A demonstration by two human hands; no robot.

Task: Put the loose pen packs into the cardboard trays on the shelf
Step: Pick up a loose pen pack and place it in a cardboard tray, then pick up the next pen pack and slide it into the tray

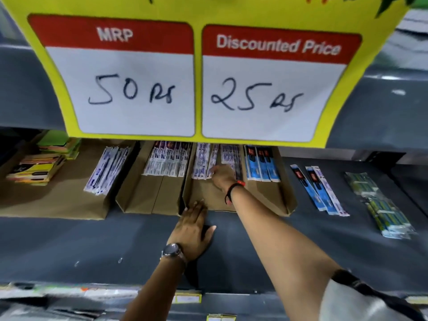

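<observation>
Grey shelf [92, 239] under a yellow price sign [196, 72]: left hand [193, 230] flat and open at the front edge of the cardboard trays [208, 195], right hand [223, 177] extended inside, fingers on the white pen packs [203, 163], grip indiscernible; loose pen packs [319, 191] lie toward the shelf's right edge.

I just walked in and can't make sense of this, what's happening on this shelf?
A person is stocking pen packs. The right hand reaches into a cardboard tray, at the white-and-purple packs stacked at its back. The left hand lies flat on the shelf by the tray's front corner. Several loose packs lie outside the trays.
</observation>
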